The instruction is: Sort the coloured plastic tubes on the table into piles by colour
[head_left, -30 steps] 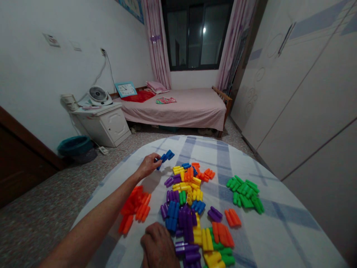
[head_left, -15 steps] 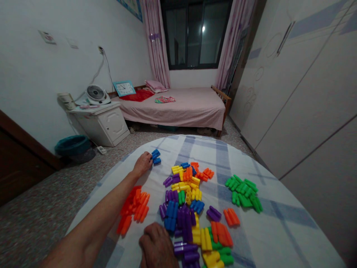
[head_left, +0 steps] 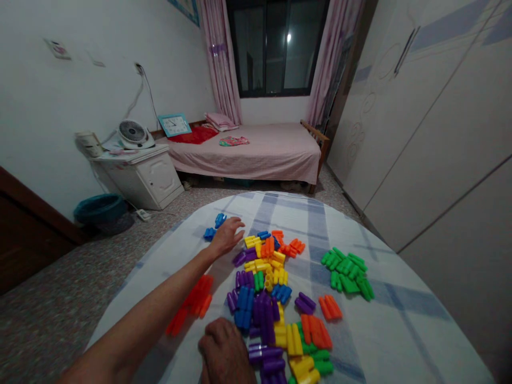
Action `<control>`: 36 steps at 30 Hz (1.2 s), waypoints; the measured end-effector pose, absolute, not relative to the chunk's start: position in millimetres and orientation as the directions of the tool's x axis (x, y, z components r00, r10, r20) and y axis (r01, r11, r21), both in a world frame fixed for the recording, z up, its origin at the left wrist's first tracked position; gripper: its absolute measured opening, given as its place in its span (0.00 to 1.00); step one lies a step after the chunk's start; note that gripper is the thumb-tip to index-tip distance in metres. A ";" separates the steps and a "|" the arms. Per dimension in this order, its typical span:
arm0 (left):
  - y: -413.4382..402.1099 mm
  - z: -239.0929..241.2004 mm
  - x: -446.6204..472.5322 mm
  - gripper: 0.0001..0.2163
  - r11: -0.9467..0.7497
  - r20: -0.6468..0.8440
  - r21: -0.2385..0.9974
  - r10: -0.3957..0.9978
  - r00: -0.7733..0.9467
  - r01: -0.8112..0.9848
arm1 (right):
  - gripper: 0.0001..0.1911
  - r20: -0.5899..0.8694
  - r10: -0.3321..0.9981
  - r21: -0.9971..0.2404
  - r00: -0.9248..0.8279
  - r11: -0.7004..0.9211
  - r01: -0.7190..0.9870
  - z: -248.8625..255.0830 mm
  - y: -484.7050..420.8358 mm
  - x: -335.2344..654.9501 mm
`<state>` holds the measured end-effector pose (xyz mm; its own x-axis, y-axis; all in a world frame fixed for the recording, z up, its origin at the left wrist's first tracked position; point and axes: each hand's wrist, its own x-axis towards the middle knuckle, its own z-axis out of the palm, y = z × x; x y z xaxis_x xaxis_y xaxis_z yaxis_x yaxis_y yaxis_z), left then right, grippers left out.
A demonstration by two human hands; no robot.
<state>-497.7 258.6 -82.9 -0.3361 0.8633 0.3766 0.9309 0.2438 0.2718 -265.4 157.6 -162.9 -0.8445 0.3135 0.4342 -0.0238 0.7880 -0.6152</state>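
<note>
Left hand [head_left: 228, 237] has let go of the blue blocks [head_left: 214, 226] it was setting down half a second ago and swung right; it's now open, fingers spread, holding nothing, hovering at the near-left edge of the mixed pile [head_left: 264, 277]. Left to right on the desk [head_left: 400, 330]: orange heap [head_left: 196, 298] partly under the left forearm, then the blue blocks, just two, lying just beside and left of the left hand, apart from it. Right hand [head_left: 224, 349] rests knuckles-up at the near edge, touching purple blocks [head_left: 268, 360]; fingers tucked under, can't tell whether it grips anything. Mixed pile in the middle has yellow, purple, blue, orange and green all jumbled. Green heap [head_left: 348, 269] sits well apart on the right. Judging by the layout, colour grouping is partly done: orange and green mostly out, blue barely started, most of the middle left.
</note>
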 end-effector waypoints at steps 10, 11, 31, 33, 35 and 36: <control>302.5 -80.0 -461.3 0.17 0.158 0.020 0.324 0.985 -0.173 0.933 | 0.19 0.409 0.319 -0.631 -0.855 0.775 -0.012 -162.9 156.9 -263.8; 304.8 -81.4 -461.7 0.17 0.175 0.009 0.326 0.982 -0.188 0.929 | 0.19 0.410 0.319 -0.634 -0.854 0.773 -0.016 -162.2 156.7 -263.6; 283.6 -70.9 -472.4 0.08 0.279 0.090 0.735 0.863 -0.497 0.618 | 0.17 0.408 0.323 -0.640 -0.854 0.768 -0.015 -158.7 156.3 -262.4; 278.4 -70.3 -469.4 0.09 0.199 0.036 0.897 0.858 -0.512 0.396 | 0.17 0.407 0.316 -0.644 -0.857 0.765 -0.024 -157.7 156.6 -261.9; 275.9 -70.2 -466.8 0.14 0.110 -0.045 0.990 0.838 -0.544 0.087 | 0.17 0.411 0.311 -0.643 -0.857 0.765 -0.031 -156.9 156.7 -261.8; 275.4 -70.1 -466.2 0.17 0.079 -0.084 0.996 0.828 -0.555 -0.033 | 0.16 0.415 0.312 -0.642 -0.855 0.766 -0.033 -156.5 156.6 -261.8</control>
